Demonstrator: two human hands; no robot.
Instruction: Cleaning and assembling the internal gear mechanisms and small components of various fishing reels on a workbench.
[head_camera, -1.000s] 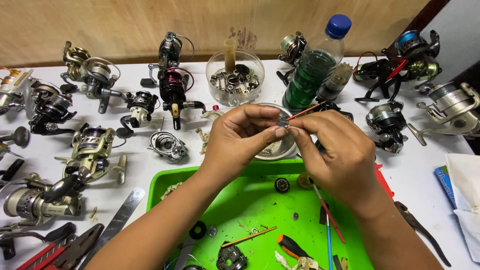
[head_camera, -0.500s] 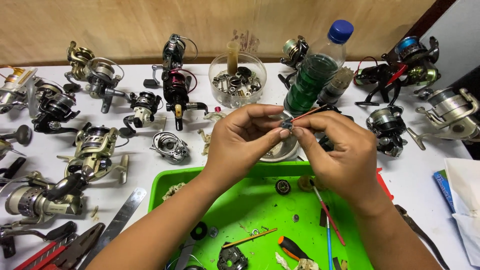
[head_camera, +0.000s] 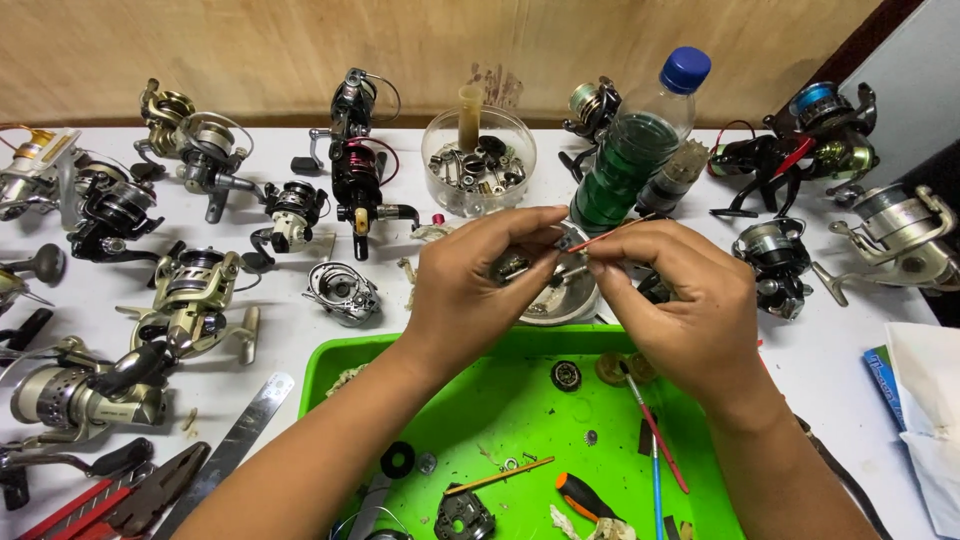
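Observation:
My left hand pinches a small metal reel part between thumb and fingers, held above the far edge of a green tray. My right hand grips a thin red-handled stick whose tip meets that part. Both hands hover over a small clear bowl just behind the tray. On the tray lie a round bearing, a black ring, an orange-handled tool and thin brushes.
Several fishing reels cover the white table on the left and right. A clear tub of small parts and a bottle of green liquid with a blue cap stand behind the hands. A steel ruler and red-handled pliers lie front left.
Both hands have stayed together over the bowl, with only slight finger shifts on the small part and the red stick.

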